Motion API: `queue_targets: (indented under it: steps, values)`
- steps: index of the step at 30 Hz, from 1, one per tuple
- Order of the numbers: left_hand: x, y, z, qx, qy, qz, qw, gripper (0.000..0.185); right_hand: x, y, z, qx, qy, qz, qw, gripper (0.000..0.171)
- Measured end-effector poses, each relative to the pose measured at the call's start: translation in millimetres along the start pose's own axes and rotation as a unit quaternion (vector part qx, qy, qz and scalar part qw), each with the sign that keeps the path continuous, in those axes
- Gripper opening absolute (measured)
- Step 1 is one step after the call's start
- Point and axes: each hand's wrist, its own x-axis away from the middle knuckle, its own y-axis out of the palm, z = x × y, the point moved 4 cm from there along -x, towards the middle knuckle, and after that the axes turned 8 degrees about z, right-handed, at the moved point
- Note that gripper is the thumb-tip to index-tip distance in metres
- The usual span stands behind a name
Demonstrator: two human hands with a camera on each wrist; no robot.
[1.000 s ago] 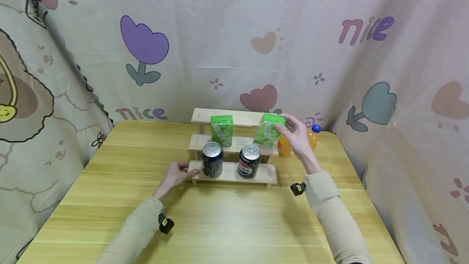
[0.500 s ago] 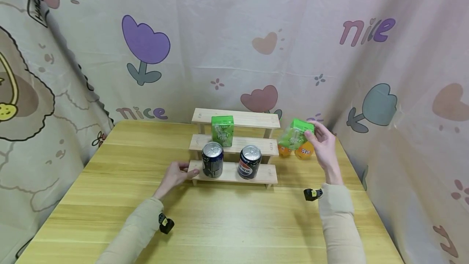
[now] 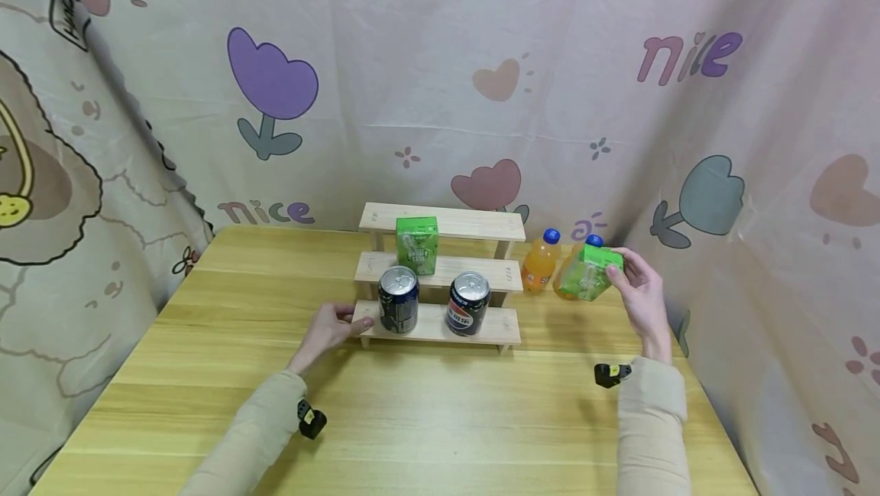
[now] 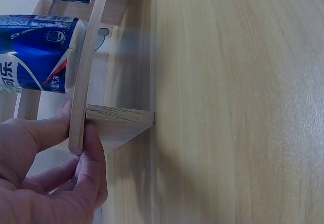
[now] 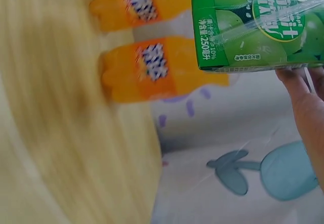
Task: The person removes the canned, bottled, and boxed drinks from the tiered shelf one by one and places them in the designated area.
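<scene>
- Right wrist and head views: the right hand (image 3: 641, 293) pinches a green carton (image 3: 587, 273) near one end, thumb in front; a weak grip there could let it twist or slip.
- The left hand (image 4: 53, 168) grips the left end of the bottom step (image 3: 431, 320), thumb above and fingers beneath; a tug there could rock the stand.
- That carton is tilted, off to the right of the stand, partly covering the right orange bottle (image 5: 147, 70); contact between them cannot be told. A low swing could knock the bottle over.
- The left orange bottle (image 3: 539, 265) stands just beside the stand, exposed to the same bump.
- Two dark cans, left (image 3: 398, 301) and right (image 3: 470, 305), stand on the bottom step and could topple if it jolts.
- Another carton (image 3: 417, 246) stands upright on the middle step (image 3: 467, 270), similarly vulnerable.
</scene>
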Motion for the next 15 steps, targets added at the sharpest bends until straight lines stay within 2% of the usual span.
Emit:
queue_targets:
  steps: [5,9,12,15]
  values:
    - [-0.1,-0.1,0.4,0.003,0.001,0.0,1.0,0.047,2,-12,13,0.017,0.025,-0.006,1.0,0.039]
    - [-0.2,-0.4,1.4,0.007,0.002,0.003,1.0,0.045,4,-19,26,0.052,0.052,-0.006,0.997,0.039]
    - [0.0,-0.7,1.7,0.004,0.003,0.005,1.0,0.044,5,-24,36,0.084,0.064,-0.006,0.994,0.04]
    - [0.4,-0.8,1.3,0.001,0.003,0.003,1.0,0.046,6,-27,44,0.091,0.068,-0.008,0.994,0.042]
